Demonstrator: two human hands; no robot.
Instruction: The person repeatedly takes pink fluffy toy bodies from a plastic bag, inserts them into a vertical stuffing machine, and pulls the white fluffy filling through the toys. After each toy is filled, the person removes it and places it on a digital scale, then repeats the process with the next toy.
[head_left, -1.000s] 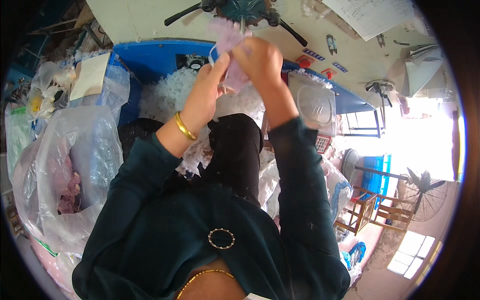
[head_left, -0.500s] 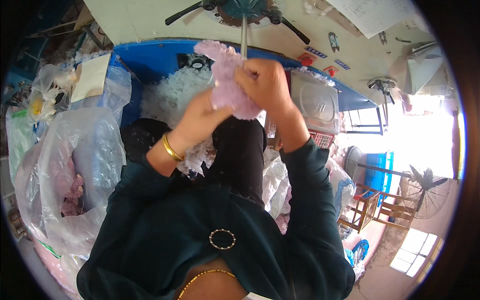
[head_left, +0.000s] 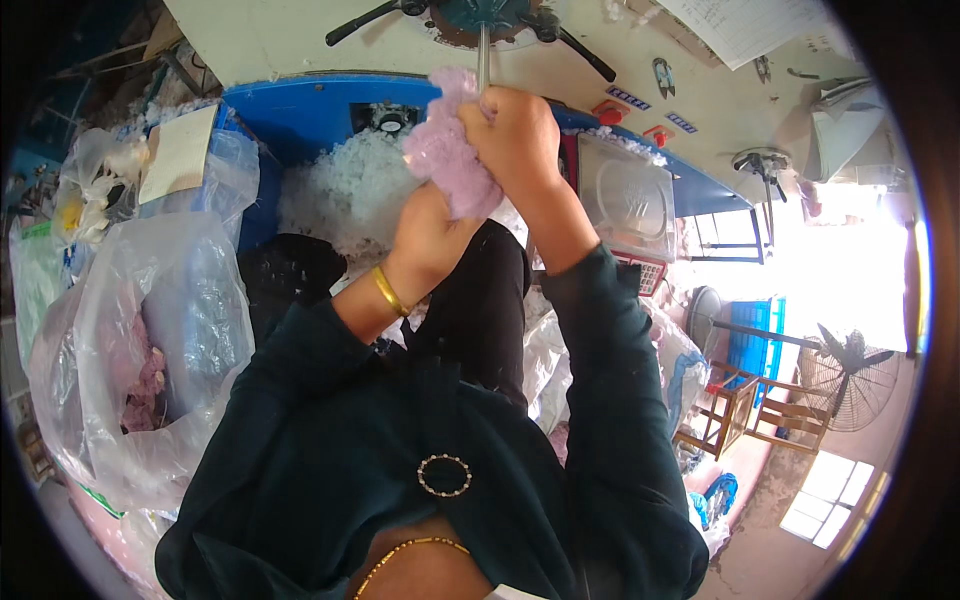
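Observation:
A fuzzy lilac plush toy skin is held up between my hands, close to a thin metal tube that sticks out of the machine. My right hand is closed in a fist around the plush's upper right side, right at the tube's lower end. Whether the tube goes inside the plush is hidden by that fist. My left hand grips the plush's lower end from below, its fingers mostly out of sight behind the fabric.
White fluffy stuffing is heaped below the blue table edge. Clear plastic bags stand at my left, one with lilac plush pieces. Red buttons and snips are on the table, with a clear plastic box at the right.
The plush has shifted slightly left and turned, and looks bunched up. My left hand has moved right and down to its lower end; my right hand has moved slightly up and left.

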